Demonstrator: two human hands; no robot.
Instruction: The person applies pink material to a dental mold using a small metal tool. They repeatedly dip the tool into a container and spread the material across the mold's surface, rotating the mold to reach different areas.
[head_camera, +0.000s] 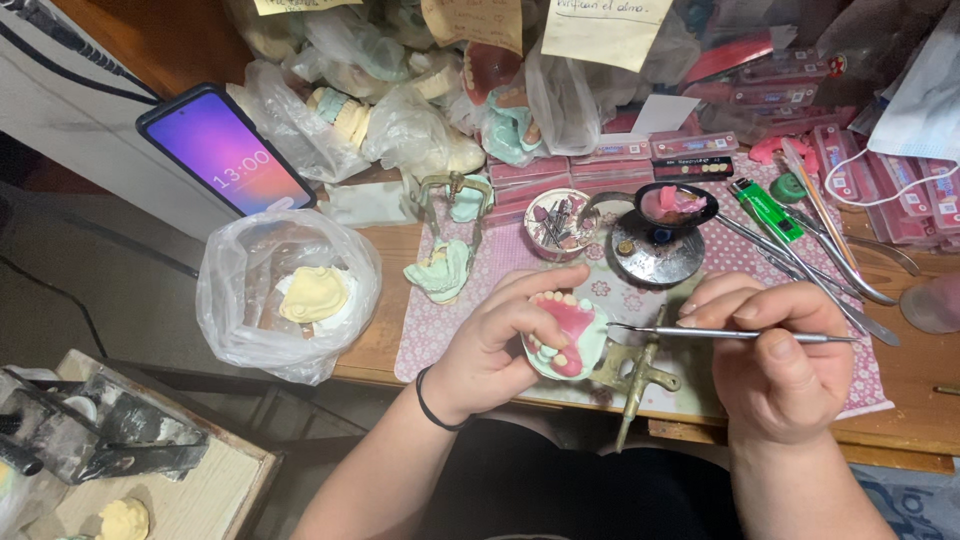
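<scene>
My left hand (495, 340) grips a pale green dental cast (568, 338) carrying a pink wax denture with white teeth, held above the table's front edge. In my right hand (775, 350) I hold a thin metal wax-carving instrument (730, 334) level, its pointed tip just right of the cast and not quite touching the pink wax. A brass articulator frame (640, 372) lies on the mat under both hands.
A pink patterned mat (440, 325) covers the wooden table (915, 400). Behind are a small burner dish with pink wax (675, 205), a cup of burs (558, 225), a green lighter (765, 210), metal tools (850, 270), bagged casts (290, 290), a phone (225, 150) and tooth-card boxes (620, 165).
</scene>
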